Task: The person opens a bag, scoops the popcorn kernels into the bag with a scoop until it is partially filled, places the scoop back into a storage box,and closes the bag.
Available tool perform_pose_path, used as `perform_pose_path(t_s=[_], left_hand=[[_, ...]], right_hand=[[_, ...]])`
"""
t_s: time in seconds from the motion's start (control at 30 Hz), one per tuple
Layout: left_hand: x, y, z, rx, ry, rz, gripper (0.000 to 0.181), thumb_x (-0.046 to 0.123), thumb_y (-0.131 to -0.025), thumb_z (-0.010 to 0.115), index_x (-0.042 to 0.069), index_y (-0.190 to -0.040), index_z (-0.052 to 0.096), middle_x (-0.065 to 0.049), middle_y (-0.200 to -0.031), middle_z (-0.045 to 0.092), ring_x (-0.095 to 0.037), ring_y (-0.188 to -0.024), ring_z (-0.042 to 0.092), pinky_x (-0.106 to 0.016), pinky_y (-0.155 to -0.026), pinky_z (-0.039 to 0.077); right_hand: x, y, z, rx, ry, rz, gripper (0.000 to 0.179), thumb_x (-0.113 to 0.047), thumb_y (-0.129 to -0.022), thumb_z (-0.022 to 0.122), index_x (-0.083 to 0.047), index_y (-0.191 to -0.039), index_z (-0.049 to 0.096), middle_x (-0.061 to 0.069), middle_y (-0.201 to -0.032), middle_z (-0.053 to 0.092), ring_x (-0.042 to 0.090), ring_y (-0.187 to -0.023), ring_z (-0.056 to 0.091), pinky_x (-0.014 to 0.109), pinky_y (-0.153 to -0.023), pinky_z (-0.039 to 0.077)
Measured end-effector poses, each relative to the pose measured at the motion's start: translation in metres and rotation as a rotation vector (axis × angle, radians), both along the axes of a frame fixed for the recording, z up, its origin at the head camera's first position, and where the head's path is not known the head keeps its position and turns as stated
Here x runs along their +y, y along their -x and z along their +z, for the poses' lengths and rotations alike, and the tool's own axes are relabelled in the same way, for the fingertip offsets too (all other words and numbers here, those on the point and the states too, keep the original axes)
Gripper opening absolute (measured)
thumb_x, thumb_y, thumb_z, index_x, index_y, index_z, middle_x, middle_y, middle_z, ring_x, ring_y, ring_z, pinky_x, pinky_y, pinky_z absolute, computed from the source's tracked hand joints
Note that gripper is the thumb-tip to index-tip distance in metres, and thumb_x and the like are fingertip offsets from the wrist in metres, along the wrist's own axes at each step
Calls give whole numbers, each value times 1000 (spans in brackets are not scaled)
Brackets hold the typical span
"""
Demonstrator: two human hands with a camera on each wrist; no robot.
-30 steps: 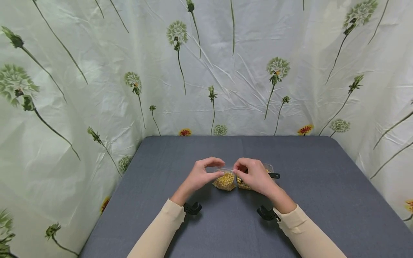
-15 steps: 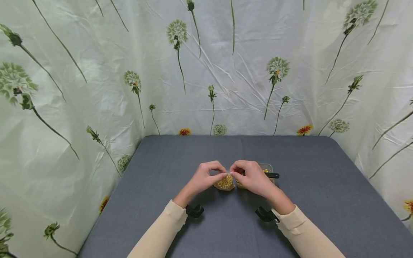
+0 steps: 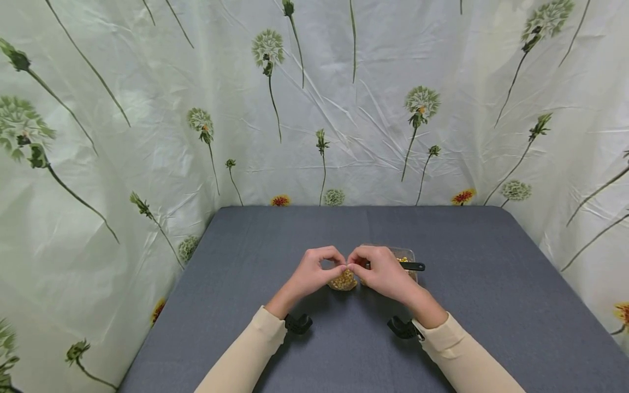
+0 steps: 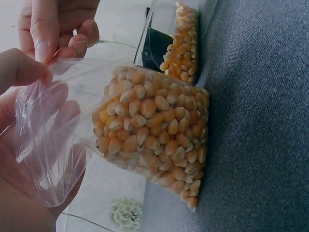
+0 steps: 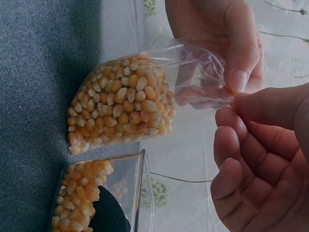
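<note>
A clear plastic bag part filled with yellow corn kernels stands upright on the table. My left hand pinches its top edge between thumb and fingers. Right beside it, my right hand pinches the same edge near a corner, the fingertips of both hands almost touching. Loose, wrinkled film rises above the kernels to the fingers. Whether the bag's mouth is sealed I cannot tell.
Behind my right hand stands a clear rectangular container holding more kernels. A black-handled utensil lies in it, its handle sticking out to the right. Grey cloth covers the table; a flowered curtain hangs behind.
My left hand has moved right and closed its fingers on the bag's top edge. The right hand has slid slightly left along it, so both hands now meet.
</note>
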State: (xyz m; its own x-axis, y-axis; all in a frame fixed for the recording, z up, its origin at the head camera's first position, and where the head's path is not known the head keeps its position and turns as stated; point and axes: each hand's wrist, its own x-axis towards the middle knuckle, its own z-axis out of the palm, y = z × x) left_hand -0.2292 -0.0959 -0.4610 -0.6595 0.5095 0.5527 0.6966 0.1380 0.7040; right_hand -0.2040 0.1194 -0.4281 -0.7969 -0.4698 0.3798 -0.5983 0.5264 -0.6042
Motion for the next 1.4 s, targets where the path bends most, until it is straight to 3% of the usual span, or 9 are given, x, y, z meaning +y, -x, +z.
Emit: perform_pose_path(t_s=[0.17,0.5,0.67,0.8,0.97,1.1,1.23,1.4], left_hand=[[-1,3,-3,15,12,-10,9,11,-98,68,8,-91,74,5,-88,68,-10,-83,63,-44,-76,55],[2,0,0,32,25,23,7,2,-94,70,5,-89,73,3,-86,68,-11,-81,62,-51,-73,53],[3,-11,16,13,30,38,7,-8,-91,68,-2,-87,71,-8,-84,68,-19,-81,63,-44,-76,53],[0,-15,22,2,45,48,9,-6,-92,68,1,-87,70,-5,-85,68,-16,-82,62,-34,-77,52],[-4,-6,12,-19,68,82,10,-6,-90,69,2,-85,70,-4,-84,67,-16,-79,61,-32,-75,51],[-10,6,1,-57,106,86,9,-2,-92,70,6,-87,71,0,-86,67,-14,-81,61,-38,-75,52],[-19,9,4,-93,130,61,9,4,-94,71,11,-88,71,3,-87,67,-13,-83,62,-50,-78,52],[-27,12,10,-94,177,34,11,6,-94,70,15,-88,71,6,-89,67,-12,-84,62,-54,-82,50]], right_hand=[[0,0,0,13,-3,4,8,-20,-97,70,-16,-91,73,-13,-82,63,7,-68,59,28,-62,50],[4,2,0,20,1,20,6,-21,-96,72,-18,-91,72,-14,-80,63,8,-68,60,28,-62,50],[5,3,1,10,-6,13,6,-21,-96,72,-19,-91,71,-11,-81,65,7,-68,60,28,-62,50],[8,3,3,-6,-2,10,5,-19,-97,71,-18,-91,72,-5,-81,67,8,-69,60,29,-62,50],[11,5,3,-26,18,9,4,-16,-96,72,-16,-92,72,-1,-80,68,12,-67,60,29,-61,49],[11,6,3,-36,20,-9,4,-15,-95,72,-14,-91,72,1,-80,68,12,-66,59,29,-60,49],[12,6,4,-52,15,-16,5,-16,-96,72,-12,-92,73,3,-81,69,10,-66,59,30,-61,49],[14,8,2,-61,15,-24,5,-17,-96,71,-13,-93,72,2,-81,69,9,-66,59,30,-60,49]])
